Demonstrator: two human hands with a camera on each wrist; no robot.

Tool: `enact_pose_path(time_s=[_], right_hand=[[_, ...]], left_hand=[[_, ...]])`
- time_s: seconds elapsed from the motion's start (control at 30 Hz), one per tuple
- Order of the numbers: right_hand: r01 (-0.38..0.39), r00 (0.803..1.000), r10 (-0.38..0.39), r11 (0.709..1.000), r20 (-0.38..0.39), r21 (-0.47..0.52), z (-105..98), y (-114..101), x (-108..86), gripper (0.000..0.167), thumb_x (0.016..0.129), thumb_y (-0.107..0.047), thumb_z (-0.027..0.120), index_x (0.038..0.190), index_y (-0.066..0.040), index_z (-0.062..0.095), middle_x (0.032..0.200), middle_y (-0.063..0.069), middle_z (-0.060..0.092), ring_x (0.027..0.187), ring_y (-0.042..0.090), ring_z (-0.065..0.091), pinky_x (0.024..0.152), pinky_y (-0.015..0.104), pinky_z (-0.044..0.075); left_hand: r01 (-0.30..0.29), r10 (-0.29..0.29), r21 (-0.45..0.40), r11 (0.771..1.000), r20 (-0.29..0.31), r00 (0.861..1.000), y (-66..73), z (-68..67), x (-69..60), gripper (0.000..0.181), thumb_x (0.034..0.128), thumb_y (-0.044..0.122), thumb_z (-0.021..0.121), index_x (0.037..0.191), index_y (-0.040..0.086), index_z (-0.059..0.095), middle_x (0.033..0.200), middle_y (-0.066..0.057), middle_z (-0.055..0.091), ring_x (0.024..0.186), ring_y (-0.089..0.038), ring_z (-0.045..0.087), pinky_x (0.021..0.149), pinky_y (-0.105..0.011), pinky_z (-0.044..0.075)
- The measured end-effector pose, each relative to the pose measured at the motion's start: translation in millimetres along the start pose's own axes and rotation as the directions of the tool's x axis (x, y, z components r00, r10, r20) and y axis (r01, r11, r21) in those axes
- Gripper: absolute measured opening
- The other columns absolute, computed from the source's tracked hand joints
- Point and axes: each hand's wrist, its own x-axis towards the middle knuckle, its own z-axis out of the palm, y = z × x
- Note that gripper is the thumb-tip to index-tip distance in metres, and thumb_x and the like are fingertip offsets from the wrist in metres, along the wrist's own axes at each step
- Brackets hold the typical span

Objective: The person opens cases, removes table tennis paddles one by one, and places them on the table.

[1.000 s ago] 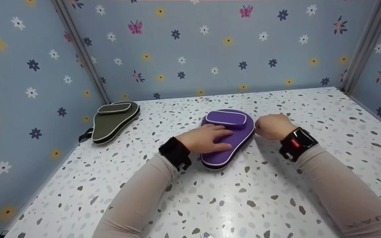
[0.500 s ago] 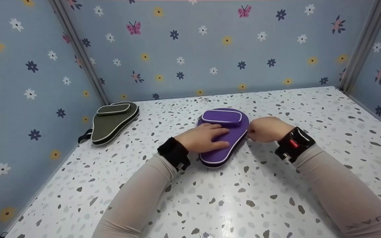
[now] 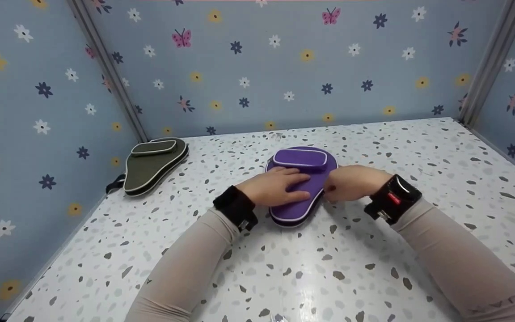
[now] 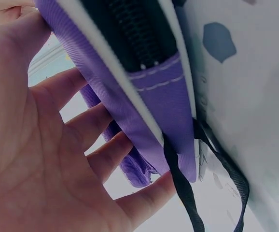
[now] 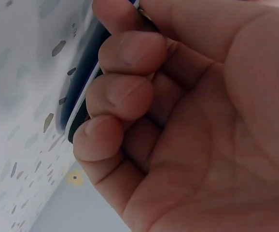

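A purple table tennis paddle case (image 3: pixel 289 212) with white piping and a raised pocket lies flat, its narrow end toward me. My left hand (image 3: pixel 273 185) rests on its top with spread, nearly straight fingers. At the case's right edge is my right hand (image 3: pixel 351 182), fingers curled, thumb and forefinger pinching the zipper pull, which is mostly hidden. The left wrist view shows the black zipper (image 4: pixel 137 29) ending near the narrow end, where a black strap loop (image 4: pixel 238 181) hangs. Part of the zipper edge (image 5: pixel 76 126) shows behind the curled fingers in the right wrist view.
An olive green paddle case (image 3: pixel 150 167) with white piping and a black strap (image 3: pixel 115 183) lies at the back left, near the wall. Flower-patterned panels (image 3: pixel 284 67) enclose the speckled white table (image 3: pixel 306 277) at the back and both sides.
The right hand has moved along the case's right edge, toward me and to the left. The case shifted slightly left at first, then stayed put under the left hand.
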Motion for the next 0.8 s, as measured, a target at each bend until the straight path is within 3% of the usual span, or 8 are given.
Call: enact_pose_path(time_s=[0.3,0.57,0.8], right_hand=[[0.061,0.997,-0.063,0.997,0.054,0.04,2,-10,2.5,0.013,0.105,-0.018,0.071,0.103,-0.011,0.081,0.085,-0.005,0.072,0.078,0.011,0.064,0.083,0.042,0.058],[0.037,0.994,-0.04,0.999,0.1,0.032,2,-10,3.1,0.015,0.105,-0.019,0.071,0.096,-0.012,0.082,0.076,-0.006,0.065,0.069,0.011,0.057,0.073,0.036,0.053],[0.018,0.998,-0.019,0.999,0.052,0.027,3,-9,3.8,0.014,0.103,-0.016,0.071,0.093,-0.015,0.082,0.08,-0.006,0.07,0.072,0.011,0.061,0.076,0.038,0.055]], left_hand=[[-0.005,0.005,0.003,1.0,-0.006,1.0,0.3,0.0,0.4,0.072,0.1113,0.067,0.048,0.173,0.03,0.041,0.18,-0.009,0.031,0.166,-0.037,0.023,0.132,-0.055,0.025],[0.008,-0.008,0.004,1.0,-0.002,1.0,1.2,1.7,2.2,0.071,0.112,0.066,0.047,0.173,0.03,0.04,0.18,-0.008,0.031,0.167,-0.036,0.022,0.132,-0.055,0.025],[-0.021,0.022,-0.033,0.999,0.025,0.999,-0.2,-1.5,-1.8,0.069,0.1132,0.062,0.047,0.175,0.033,0.035,0.181,-0.012,0.027,0.168,-0.038,0.019,0.132,-0.058,0.023]])
